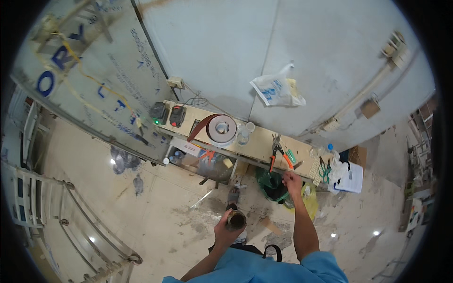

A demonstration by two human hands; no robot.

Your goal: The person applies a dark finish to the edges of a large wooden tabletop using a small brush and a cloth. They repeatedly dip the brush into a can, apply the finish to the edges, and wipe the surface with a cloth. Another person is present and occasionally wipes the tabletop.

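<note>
Two hands are showing below a narrow wooden worktop (255,144) set against a pale wall. We are seeing the left hand (225,228) holding a short dark cylinder (236,220), seemingly a roll or can, with its open end turned upward; the grip is clenched around its side, and the thing is hanging over the dusty floor (155,212), well apart from the worktop. The right hand (291,180) is reaching up to the worktop's front edge, just below the orange-handled pliers (278,153) lying there. Whether its grip is closed on anything we cannot tell, as the fingers are curling out of sight. Further along the worktop we are noting a large roll of brown tape or belt (221,128), a clear plastic bottle (243,136), two black battery chargers (168,114) near a wall socket (175,82), and green-handled scissors (324,170). A plastic bag (276,88) is hanging on the wall, probably to keep it off the crowded surface.
</note>
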